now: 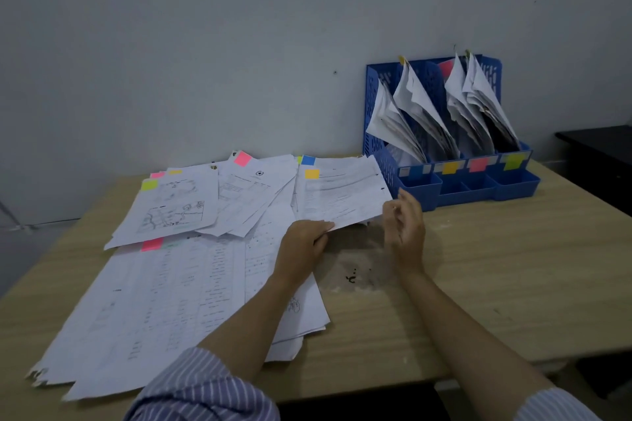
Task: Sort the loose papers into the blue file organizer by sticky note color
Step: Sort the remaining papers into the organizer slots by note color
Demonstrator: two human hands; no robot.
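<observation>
**Meanwhile, one sheet is lifted between two hands**

Spread over the left half of the tabletop, the loose papers lie in overlapping layers that run from the near-left edge up toward the back edge. A sheet of drawings in the upper left of the spread carries a green sticky note at its top corner, and a pink sticky note shows just below that sheet. Further along, a pink tab sticks up from the fanned pages near the back edge.

Right of the pile's middle, the left hand pinches the near edge of a single sheet, thumb on top and fingers curled beneath; a striped sleeve covers that arm near the front edge. This sheet bears a yellow sticky note at its top-left corner, with a blue sticky note showing just behind it. The sheet's right corner is beside the right hand, which hovers with fingers loosely curled and holds nothing; whether a fingertip touches the paper I cannot tell.

Beyond the right hand, at the back-right of the tabletop against the wall, stands the blue file organizer. Its four upright slots hold leaning papers, and its front lip carries labels in blue, yellow, pink and green, left to right.
</observation>
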